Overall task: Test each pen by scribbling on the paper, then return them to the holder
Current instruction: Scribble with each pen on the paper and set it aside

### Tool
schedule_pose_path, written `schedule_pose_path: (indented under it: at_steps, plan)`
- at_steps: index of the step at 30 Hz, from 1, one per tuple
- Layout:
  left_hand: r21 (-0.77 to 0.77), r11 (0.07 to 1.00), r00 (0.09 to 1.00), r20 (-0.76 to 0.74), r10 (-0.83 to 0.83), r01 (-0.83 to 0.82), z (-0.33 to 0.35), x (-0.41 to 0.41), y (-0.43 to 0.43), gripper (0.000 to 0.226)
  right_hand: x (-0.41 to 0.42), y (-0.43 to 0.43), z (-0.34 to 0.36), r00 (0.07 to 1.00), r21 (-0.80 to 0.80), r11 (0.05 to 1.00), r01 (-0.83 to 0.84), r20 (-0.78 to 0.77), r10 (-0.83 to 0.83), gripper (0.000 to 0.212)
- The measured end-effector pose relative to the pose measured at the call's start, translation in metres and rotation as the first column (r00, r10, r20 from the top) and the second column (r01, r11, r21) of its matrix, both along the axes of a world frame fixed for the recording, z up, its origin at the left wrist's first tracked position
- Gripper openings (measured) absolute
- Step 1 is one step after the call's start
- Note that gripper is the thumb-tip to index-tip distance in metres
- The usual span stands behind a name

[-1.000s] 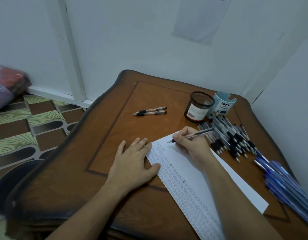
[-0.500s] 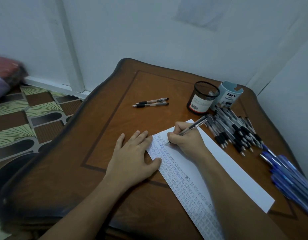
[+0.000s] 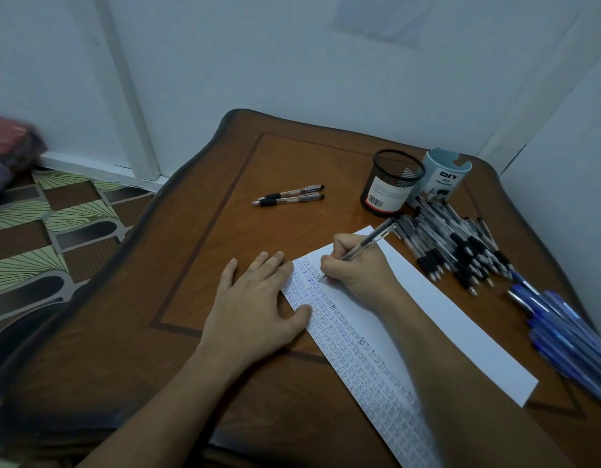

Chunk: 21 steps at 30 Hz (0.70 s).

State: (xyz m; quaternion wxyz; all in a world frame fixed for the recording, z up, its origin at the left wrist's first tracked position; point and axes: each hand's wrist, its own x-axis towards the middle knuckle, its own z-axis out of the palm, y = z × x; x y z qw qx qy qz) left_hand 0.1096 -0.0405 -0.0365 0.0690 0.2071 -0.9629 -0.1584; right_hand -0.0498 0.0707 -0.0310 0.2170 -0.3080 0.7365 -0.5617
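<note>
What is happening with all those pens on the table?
A person is trying out pens. The right hand holds a pen and scribbles on the paper, while the left hand presses flat on the paper's edge. Heaps of black pens and blue pens lie beside it. No pens stick out of the mesh holder.

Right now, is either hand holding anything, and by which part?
The right hand grips a pen low on its barrel, near the tip; the left hand holds nothing.

Right side crowded: black pen pile, blue pens; bare tabletop between two pens and mesh holder.
</note>
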Motion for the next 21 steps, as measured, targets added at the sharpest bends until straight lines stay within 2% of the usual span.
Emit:
schedule_pose_path:
  at_steps: [3, 8, 21]
  plan:
    - [0.002, 1.000, 1.000, 0.003, -0.002, 0.002, 0.0005, 0.0002, 0.0004, 0.094, -0.0009, 0.0006, 0.0000, 0.999, -0.037, 0.999, 0.008, 0.050, -0.006, 0.049]
    - [0.003, 1.000, 1.000, -0.003, 0.000, 0.000, 0.0005, 0.0010, 0.0007, 0.094, 0.0001, -0.0003, -0.0007, 1.000, -0.036, 0.999, 0.003, 0.000, -0.003, 0.044]
    - [0.010, 1.000, 1.000, -0.007, -0.006, 0.006, 0.0014, 0.0016, 0.0003, 0.093, -0.0009, 0.0015, 0.0007, 1.000, -0.053, 0.998, 0.028, 0.014, -0.028, 0.045]
